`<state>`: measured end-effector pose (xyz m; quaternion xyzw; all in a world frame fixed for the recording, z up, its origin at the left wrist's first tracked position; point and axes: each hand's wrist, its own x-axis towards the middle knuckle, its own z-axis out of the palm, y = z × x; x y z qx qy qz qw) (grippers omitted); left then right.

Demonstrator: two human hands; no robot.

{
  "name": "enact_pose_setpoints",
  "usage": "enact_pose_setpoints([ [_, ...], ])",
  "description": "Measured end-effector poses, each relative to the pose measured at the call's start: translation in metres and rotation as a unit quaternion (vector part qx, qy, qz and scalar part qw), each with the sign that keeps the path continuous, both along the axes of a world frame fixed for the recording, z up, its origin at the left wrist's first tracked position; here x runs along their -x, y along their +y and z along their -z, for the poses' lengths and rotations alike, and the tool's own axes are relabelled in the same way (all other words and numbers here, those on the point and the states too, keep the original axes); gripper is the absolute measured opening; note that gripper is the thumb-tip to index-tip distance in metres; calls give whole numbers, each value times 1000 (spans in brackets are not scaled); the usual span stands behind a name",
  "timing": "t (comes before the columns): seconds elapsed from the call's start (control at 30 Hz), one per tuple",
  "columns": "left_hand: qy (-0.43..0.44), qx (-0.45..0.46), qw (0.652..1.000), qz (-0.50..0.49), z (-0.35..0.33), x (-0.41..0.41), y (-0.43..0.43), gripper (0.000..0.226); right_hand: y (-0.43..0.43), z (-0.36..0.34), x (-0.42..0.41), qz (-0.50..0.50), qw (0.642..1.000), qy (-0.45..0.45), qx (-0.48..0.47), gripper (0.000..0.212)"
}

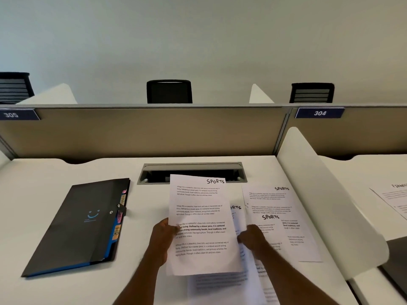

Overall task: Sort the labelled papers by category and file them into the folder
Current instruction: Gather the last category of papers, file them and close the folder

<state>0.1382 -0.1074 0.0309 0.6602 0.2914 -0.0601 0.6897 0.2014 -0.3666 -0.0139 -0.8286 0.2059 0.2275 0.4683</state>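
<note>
A white sheet headed SPORTS (199, 208) is lifted above the desk, and my left hand (161, 236) pinches its left edge. My right hand (251, 237) grips the right edge of the sheets just under it. Several more SPORTS papers (284, 219) lie fanned out on the desk to the right, partly covered by my right arm. A black expanding folder (77, 227) with coloured tabs along its right side lies shut on the desk to the left, apart from both hands.
A grey cable tray (191, 167) is set into the white desk (44, 172) behind the papers. A white curved divider (326, 194) borders the right side; a sheet headed FINANCE (394, 199) lies beyond it. Partition panels and black chairs stand behind.
</note>
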Motion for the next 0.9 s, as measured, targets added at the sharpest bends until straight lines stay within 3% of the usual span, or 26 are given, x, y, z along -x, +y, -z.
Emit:
enact_pose_setpoints([
  [0.1,0,2,1000,11,-3,-1,-7,24,-10,-14,1,-3,988,-3,-151,31],
  [0.2,-9,19,1000,23,-6,-3,-16,22,-17,-38,3,3,969,-26,-245,22],
  [0.3,-19,20,999,27,-7,-6,-24,20,-24,-56,4,11,940,-40,-338,30],
  [0.43,-25,16,999,36,-9,-8,-28,25,-33,-61,-1,10,935,-63,-350,35],
  [0.67,-9,29,997,70,-8,-11,-34,39,-37,-54,-13,5,957,-108,-269,26],
  [0.77,-5,29,997,69,-8,-11,-36,38,-36,-50,-15,51,932,-82,-350,35],
  [0.9,-10,45,997,60,-7,-11,-37,38,-34,-51,-16,-16,930,-77,-358,29],
])
